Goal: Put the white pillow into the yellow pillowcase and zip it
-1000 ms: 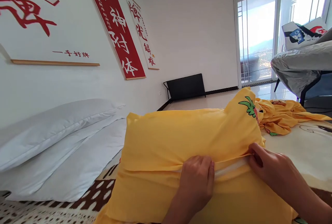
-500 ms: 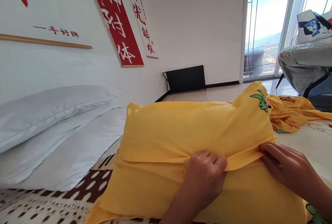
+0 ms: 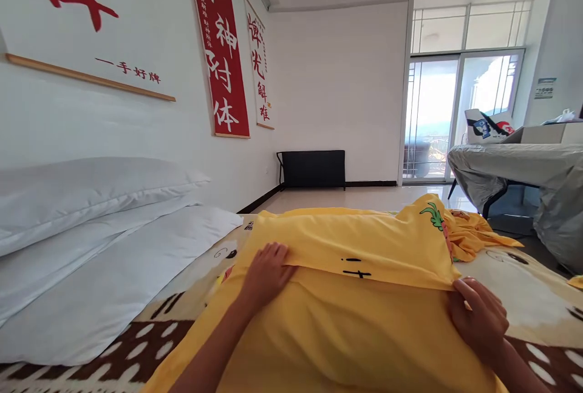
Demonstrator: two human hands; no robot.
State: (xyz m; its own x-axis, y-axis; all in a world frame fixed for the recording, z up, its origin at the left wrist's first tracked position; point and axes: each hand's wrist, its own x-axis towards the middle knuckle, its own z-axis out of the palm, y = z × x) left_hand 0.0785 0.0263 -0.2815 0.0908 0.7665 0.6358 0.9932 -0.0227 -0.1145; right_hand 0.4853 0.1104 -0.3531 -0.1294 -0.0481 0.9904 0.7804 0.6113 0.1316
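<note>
A yellow pillowcase (image 3: 346,326) lies in front of me, plump as if with a pillow inside, which is hidden. Across its middle runs a folded flap (image 3: 392,268) with small black printed marks and a straight lower edge. My left hand (image 3: 268,271) is closed on the left part of that edge, fingers over the cloth. At the flap's right end, my right hand (image 3: 480,311) pinches the edge between thumb and fingers. A printed green leaf pattern (image 3: 432,214) shows on the far right corner.
White pillows (image 3: 113,259) are stacked on the left against the wall. The patterned blanket (image 3: 150,332) lies underneath. Crumpled yellow cloth (image 3: 473,235) is beyond the pillowcase on the right. A black folded frame (image 3: 314,168) leans on the far wall; a covered table (image 3: 514,156) stands right.
My left hand has moved left along the flap, and my right hand has come lower. The flap is now folded down and stretched straight, showing printed marks. The view has tilted up.
</note>
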